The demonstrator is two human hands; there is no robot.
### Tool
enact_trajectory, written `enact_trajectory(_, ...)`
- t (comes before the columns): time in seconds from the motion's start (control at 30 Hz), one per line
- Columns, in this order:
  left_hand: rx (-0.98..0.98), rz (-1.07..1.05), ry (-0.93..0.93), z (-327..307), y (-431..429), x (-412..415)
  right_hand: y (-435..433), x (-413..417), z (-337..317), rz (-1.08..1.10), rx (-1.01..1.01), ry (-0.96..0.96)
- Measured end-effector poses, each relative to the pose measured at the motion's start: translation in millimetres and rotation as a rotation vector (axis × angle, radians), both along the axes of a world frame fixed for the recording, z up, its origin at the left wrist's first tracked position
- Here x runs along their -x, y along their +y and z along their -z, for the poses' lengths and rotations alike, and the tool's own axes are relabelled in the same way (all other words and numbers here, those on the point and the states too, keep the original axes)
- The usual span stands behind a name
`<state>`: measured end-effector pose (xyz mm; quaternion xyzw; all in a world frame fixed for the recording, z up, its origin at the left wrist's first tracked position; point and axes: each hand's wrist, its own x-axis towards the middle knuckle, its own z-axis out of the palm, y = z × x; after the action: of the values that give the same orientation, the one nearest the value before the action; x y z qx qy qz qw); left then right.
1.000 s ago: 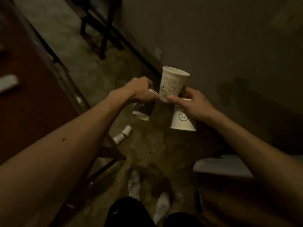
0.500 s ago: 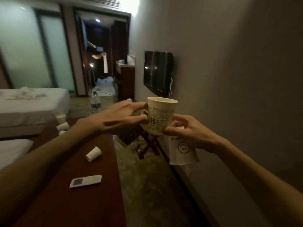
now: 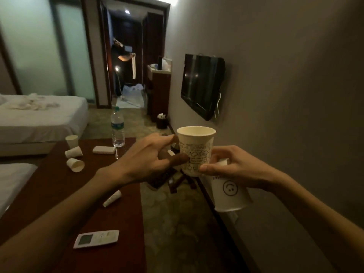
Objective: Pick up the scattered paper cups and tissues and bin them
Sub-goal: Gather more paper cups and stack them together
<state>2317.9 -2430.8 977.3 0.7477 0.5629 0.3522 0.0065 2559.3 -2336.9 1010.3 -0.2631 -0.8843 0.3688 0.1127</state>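
Item 1: printed paper cup [image 3: 196, 150], upright, mouth open, off-white card with fine dark doodle print, tapered wall and rolled rim. Held in the air between both hands, over the gap between table and wall.

Left hand [image 3: 145, 160]: thumb near the rim and forefinger lower on the cup's left wall, pinching it. The remaining fingers curl over a dark-printed cup [image 3: 160, 179], mostly hidden beneath the palm.

Right hand [image 3: 234, 166]: thumb tip pressed to the printed cup's lower right wall. The fingers are curled round the base of item 2.

Item 2: smiley cup [image 3: 230, 192], plain white card with a line-drawn face, inverted, mouth downward, hanging below the right hand.

Items 3–6, on the wooden table [image 3: 110, 259], a dark red-brown polished top: one upright cup [image 3: 71, 140] at the far left edge, and three tipped cups [image 3: 73, 151], [image 3: 75, 164], [image 3: 112, 198], all white card.

Also on the table: white remote control [image 3: 96, 239] with a grey screen, and a clear plastic water bottle [image 3: 117, 128].

Floor, far end by the wall: small dark bin [image 3: 162, 123] with white scraps showing at its top, well apart from both hands.
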Motion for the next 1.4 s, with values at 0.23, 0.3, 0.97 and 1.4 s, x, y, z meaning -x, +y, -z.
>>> enact_trajectory(0.23,0.109,-0.121,0.095,65,101,12,125,25,65,-0.071,0.099,-0.071)
enact_trajectory(0.3,0.148,-0.165,0.093,84,138,17,169,37,86,-0.103,0.171,-0.065)
enact_trajectory(0.97,0.218,-0.659,-0.336,162,404,148,518,259,170,-0.506,0.518,-0.005)
enact_trajectory(1.4,0.107,-0.541,-0.348,175,666,393,752,478,167,-0.243,0.482,-0.006)
